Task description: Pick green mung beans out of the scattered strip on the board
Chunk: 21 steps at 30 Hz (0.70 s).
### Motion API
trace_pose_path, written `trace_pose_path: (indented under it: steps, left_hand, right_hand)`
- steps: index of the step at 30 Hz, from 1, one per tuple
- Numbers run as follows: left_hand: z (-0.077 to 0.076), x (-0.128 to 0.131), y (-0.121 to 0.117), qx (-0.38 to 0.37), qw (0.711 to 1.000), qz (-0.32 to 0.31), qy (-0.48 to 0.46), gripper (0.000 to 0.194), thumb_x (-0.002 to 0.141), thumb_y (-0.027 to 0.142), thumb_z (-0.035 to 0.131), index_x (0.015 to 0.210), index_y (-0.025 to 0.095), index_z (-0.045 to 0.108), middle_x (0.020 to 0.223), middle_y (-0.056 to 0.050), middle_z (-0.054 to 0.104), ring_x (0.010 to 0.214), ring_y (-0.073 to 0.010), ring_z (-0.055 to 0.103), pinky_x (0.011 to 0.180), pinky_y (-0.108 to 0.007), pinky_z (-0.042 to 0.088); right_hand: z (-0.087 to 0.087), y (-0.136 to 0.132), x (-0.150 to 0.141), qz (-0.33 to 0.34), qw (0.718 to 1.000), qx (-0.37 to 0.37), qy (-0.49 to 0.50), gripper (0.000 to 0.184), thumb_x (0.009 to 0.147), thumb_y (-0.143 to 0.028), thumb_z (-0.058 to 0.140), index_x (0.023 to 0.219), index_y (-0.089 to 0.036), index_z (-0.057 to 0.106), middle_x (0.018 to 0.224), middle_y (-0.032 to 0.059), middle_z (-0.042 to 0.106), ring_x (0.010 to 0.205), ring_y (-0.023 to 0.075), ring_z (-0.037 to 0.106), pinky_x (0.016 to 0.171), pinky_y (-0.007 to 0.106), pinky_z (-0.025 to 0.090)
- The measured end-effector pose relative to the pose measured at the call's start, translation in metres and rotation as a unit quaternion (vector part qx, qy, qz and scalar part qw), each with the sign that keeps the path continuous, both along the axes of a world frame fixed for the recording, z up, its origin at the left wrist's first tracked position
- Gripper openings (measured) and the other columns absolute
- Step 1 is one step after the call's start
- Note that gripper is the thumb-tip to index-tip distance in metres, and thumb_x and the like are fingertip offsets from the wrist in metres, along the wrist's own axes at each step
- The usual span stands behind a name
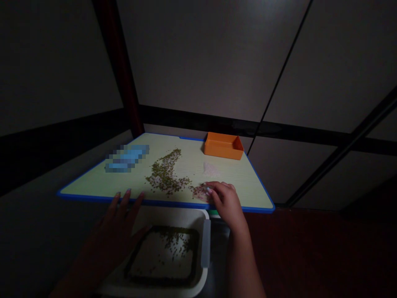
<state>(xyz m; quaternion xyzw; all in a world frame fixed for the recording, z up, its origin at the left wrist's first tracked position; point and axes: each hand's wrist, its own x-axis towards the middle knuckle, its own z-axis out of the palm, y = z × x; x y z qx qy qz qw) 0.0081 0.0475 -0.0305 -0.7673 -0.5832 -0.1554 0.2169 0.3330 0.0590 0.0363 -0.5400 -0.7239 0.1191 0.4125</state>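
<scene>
Green grains point(167, 171) lie mid-board on a pale, blue-edged board point(189, 157). At their near right, the right hand point(228, 200) bends over a reddish pile point(201, 193); its grip is unclear. The left hand point(116, 229) spreads wide at the near edge, beside a white tub point(203, 213). Far right: orange box point(223, 150).

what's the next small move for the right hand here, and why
Perhaps ease the right hand slightly rightward, drawing the small pinkish patch of loose grains away from the crescent-shaped pile of green grains, since the fingertips are at the patch, which borders the pile.
</scene>
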Motion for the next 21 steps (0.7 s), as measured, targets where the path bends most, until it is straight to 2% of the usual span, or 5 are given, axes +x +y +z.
trace_pose_path:
  steps: [7,11,15,21]
  left_hand:
    - [0.0036,0.004,-0.003,-0.012,1.0,0.016,-0.004,0.071,0.089,0.057,0.037,0.149,0.019,0.04,0.161,-0.022,0.038,0.152,-0.0426,0.028,0.099,-0.063,0.052]
    - [0.0008,0.0016,-0.0008,-0.014,1.0,0.017,-0.006,0.074,0.087,0.061,0.041,0.149,0.021,0.04,0.161,-0.021,0.038,0.152,-0.0405,0.028,0.104,-0.061,0.05]
    - [-0.0013,-0.0004,0.0009,-0.019,1.0,0.019,-0.003,0.073,0.087,0.06,0.043,0.149,0.02,0.042,0.16,-0.022,0.039,0.152,-0.0417,0.029,0.103,-0.06,0.05]
    - [-0.0025,0.0004,-0.0008,0.005,1.0,0.007,0.01,0.075,0.089,0.061,0.037,0.151,0.019,0.037,0.16,-0.025,0.038,0.151,-0.0432,0.029,0.103,-0.061,0.05]
  right_hand:
    - [-0.0013,0.0004,0.0031,0.018,1.0,-0.008,0.0,0.026,0.095,-0.015,0.056,0.11,-0.025,0.074,0.11,0.0048,0.078,0.099,0.0225,0.067,0.097,0.041,0.039]
    - [-0.0008,0.0003,0.002,0.011,1.0,-0.005,0.004,0.027,0.095,-0.015,0.055,0.111,-0.026,0.074,0.11,0.0049,0.078,0.1,0.0232,0.067,0.097,0.042,0.039]
    - [0.0003,-0.0002,-0.0011,0.023,1.0,-0.005,-0.003,0.027,0.096,-0.016,0.055,0.11,-0.027,0.075,0.111,0.0047,0.078,0.1,0.0233,0.067,0.095,0.042,0.039]
    - [0.0028,-0.0018,-0.0014,0.039,0.999,-0.006,0.017,0.027,0.095,-0.015,0.055,0.11,-0.027,0.075,0.11,0.004,0.078,0.1,0.0226,0.067,0.094,0.04,0.04]
